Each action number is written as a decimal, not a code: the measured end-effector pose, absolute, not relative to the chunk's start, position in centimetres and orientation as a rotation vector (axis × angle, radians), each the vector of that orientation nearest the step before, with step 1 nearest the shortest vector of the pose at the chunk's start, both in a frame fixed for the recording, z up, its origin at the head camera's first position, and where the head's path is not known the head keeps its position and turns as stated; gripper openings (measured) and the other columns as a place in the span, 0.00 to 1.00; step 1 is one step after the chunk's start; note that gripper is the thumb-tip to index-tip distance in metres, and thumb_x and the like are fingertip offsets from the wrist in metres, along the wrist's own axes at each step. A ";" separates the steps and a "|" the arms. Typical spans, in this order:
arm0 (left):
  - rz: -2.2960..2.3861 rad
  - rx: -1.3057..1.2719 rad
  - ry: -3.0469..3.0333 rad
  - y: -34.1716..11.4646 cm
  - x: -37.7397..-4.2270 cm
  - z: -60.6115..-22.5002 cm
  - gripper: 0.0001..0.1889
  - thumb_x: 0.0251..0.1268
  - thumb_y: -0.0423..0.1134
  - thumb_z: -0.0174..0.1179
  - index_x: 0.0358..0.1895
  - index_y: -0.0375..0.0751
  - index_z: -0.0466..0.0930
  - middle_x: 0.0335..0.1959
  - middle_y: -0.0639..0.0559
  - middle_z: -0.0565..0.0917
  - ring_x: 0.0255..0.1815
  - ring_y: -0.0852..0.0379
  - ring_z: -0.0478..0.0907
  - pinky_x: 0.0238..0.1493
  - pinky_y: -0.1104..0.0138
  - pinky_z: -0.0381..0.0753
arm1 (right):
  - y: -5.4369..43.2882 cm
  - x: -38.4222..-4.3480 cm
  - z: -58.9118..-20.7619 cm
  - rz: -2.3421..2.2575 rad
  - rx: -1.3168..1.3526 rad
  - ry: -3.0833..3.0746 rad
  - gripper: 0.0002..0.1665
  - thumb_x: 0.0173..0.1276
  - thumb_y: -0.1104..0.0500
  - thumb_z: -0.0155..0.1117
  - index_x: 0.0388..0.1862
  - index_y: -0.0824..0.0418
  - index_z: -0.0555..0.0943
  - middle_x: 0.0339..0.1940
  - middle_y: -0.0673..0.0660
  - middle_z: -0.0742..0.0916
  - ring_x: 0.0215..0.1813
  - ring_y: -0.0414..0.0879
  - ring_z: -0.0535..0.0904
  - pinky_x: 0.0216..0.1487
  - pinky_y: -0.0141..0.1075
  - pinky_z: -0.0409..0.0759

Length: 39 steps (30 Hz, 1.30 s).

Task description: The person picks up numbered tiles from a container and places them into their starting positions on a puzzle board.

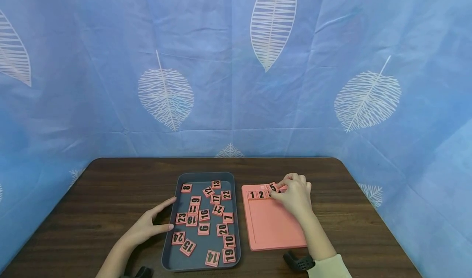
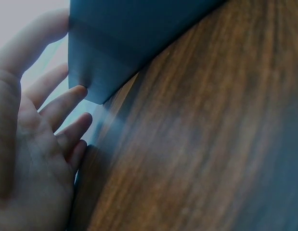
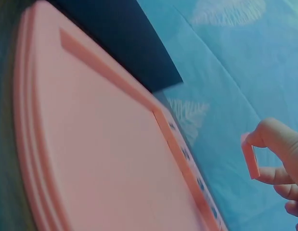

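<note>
My right hand [image 1: 298,194] pinches a small pink number tile, a 5 [image 1: 272,187], between thumb and index finger, over the top edge of the pink board [image 1: 274,224]. In the right wrist view the tile [image 3: 251,159] is tilted and apart from the board. Tiles 1 [image 1: 252,195] and 2 [image 1: 261,194] lie in the board's top row; the tiles after them are partly hidden by the hand. With fingers and thumb spread, my left hand [image 1: 147,224] rests at the left side of the dark grey tray [image 1: 206,247]. Its fingertips touch the tray's outer wall [image 2: 115,53].
Several loose number tiles lie in the tray at various angles, among them a 14 [image 1: 212,258] and an 8 [image 1: 186,188]. Tray and board stand side by side on the dark wooden table [image 1: 129,179]. Behind it hangs a blue curtain [image 1: 214,98] with white leaves.
</note>
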<state>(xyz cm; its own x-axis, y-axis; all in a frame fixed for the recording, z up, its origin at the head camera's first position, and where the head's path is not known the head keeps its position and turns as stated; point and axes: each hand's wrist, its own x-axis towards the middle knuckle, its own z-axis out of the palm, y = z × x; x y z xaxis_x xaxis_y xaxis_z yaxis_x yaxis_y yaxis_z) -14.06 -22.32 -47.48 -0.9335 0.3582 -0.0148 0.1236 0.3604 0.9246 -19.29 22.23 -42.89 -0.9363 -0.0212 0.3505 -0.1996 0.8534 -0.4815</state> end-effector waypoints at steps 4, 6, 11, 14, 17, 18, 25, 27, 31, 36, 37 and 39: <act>1.600 0.441 2.415 -22.3 -14.0 -47.5 0.38 0.62 0.38 0.65 0.75 0.46 0.57 0.74 0.36 0.53 0.72 0.29 0.44 0.59 0.31 0.51 | 23.6 -19.8 -43.3 0.752 0.086 -2.718 0.15 0.50 0.48 0.76 0.28 0.58 0.86 0.46 0.57 0.76 0.50 0.57 0.65 0.47 0.54 0.56; 1.602 0.430 2.416 -22.3 -14.0 -47.4 0.39 0.62 0.38 0.65 0.75 0.46 0.58 0.74 0.36 0.54 0.72 0.29 0.45 0.60 0.31 0.51 | 24.3 -20.0 -43.6 0.746 0.048 -2.723 0.15 0.51 0.48 0.76 0.29 0.58 0.86 0.45 0.58 0.76 0.50 0.58 0.64 0.47 0.54 0.55; 1.594 0.388 2.416 -22.3 -13.9 -47.4 0.39 0.61 0.40 0.66 0.75 0.48 0.57 0.74 0.38 0.54 0.72 0.30 0.45 0.60 0.31 0.51 | 25.5 -20.2 -44.2 0.723 -0.045 -2.756 0.16 0.52 0.48 0.75 0.27 0.59 0.85 0.43 0.59 0.76 0.48 0.59 0.64 0.45 0.54 0.55; 1.586 0.391 2.416 -22.4 -13.9 -47.4 0.39 0.61 0.40 0.66 0.75 0.48 0.57 0.74 0.37 0.54 0.72 0.30 0.45 0.60 0.31 0.51 | 26.1 -20.3 -44.6 0.703 -0.086 -2.773 0.17 0.53 0.48 0.75 0.28 0.61 0.86 0.45 0.62 0.77 0.48 0.60 0.64 0.43 0.54 0.56; 1.589 0.392 2.409 -22.4 -13.9 -47.5 0.39 0.62 0.39 0.66 0.75 0.48 0.57 0.74 0.37 0.54 0.72 0.30 0.45 0.60 0.31 0.50 | 26.4 -20.2 -45.0 0.689 -0.119 -2.788 0.17 0.53 0.48 0.75 0.28 0.61 0.86 0.47 0.65 0.78 0.47 0.61 0.65 0.41 0.53 0.57; 1.590 0.394 2.409 -22.4 -13.9 -47.5 0.39 0.62 0.40 0.65 0.75 0.48 0.57 0.74 0.37 0.54 0.72 0.30 0.45 0.60 0.31 0.50 | 26.4 -20.1 -45.1 0.686 -0.127 -2.790 0.17 0.53 0.48 0.75 0.28 0.61 0.86 0.47 0.66 0.78 0.47 0.62 0.65 0.41 0.53 0.57; 1.592 0.391 2.407 -22.3 -14.0 -47.4 0.39 0.62 0.39 0.65 0.75 0.49 0.57 0.74 0.38 0.54 0.72 0.30 0.45 0.60 0.32 0.51 | 26.6 -20.1 -45.4 0.662 -0.171 -2.810 0.17 0.52 0.47 0.76 0.25 0.60 0.85 0.46 0.66 0.78 0.46 0.62 0.65 0.41 0.52 0.57; 1.588 0.401 2.408 -22.3 -14.0 -47.4 0.39 0.62 0.39 0.65 0.75 0.47 0.57 0.74 0.37 0.53 0.72 0.30 0.45 0.60 0.32 0.52 | 26.6 -20.1 -45.5 0.649 -0.168 -2.805 0.17 0.52 0.47 0.76 0.25 0.60 0.85 0.45 0.65 0.78 0.46 0.62 0.65 0.41 0.52 0.58; 1.606 0.392 2.394 -22.3 -14.0 -47.4 0.39 0.62 0.39 0.65 0.75 0.48 0.57 0.74 0.38 0.53 0.72 0.31 0.45 0.60 0.32 0.51 | 26.4 -20.1 -45.6 0.621 -0.177 -2.812 0.17 0.51 0.47 0.77 0.25 0.60 0.85 0.44 0.65 0.78 0.46 0.61 0.65 0.42 0.53 0.59; 1.609 0.391 2.392 -22.4 -14.1 -47.5 0.39 0.62 0.40 0.65 0.75 0.50 0.57 0.75 0.39 0.53 0.73 0.31 0.44 0.60 0.31 0.50 | 26.1 -20.0 -45.5 0.597 -0.201 -2.832 0.18 0.51 0.46 0.77 0.26 0.60 0.84 0.44 0.65 0.77 0.45 0.61 0.65 0.41 0.52 0.58; 1.604 0.390 2.394 -22.4 -14.1 -47.5 0.39 0.62 0.40 0.65 0.75 0.50 0.57 0.75 0.39 0.53 0.72 0.30 0.44 0.60 0.31 0.50 | 26.1 -20.0 -45.5 0.597 -0.204 -2.835 0.18 0.51 0.46 0.77 0.26 0.60 0.84 0.43 0.65 0.77 0.44 0.61 0.65 0.41 0.51 0.58; 1.597 0.385 2.400 -22.4 -14.1 -47.5 0.39 0.62 0.40 0.65 0.75 0.50 0.57 0.75 0.39 0.53 0.72 0.30 0.44 0.60 0.31 0.49 | 26.1 -20.0 -45.4 0.599 -0.213 -2.841 0.18 0.52 0.46 0.76 0.25 0.60 0.84 0.43 0.65 0.77 0.44 0.60 0.64 0.41 0.51 0.57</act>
<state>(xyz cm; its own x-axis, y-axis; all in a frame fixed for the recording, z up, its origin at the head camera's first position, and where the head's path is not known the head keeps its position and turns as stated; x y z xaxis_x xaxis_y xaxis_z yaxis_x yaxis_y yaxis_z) -14.15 -22.44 -47.48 -0.9383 0.3425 -0.0478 0.0882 0.3705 0.9247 -19.98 26.05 -45.42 -0.9630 0.1879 0.1932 0.0939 0.9059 -0.4129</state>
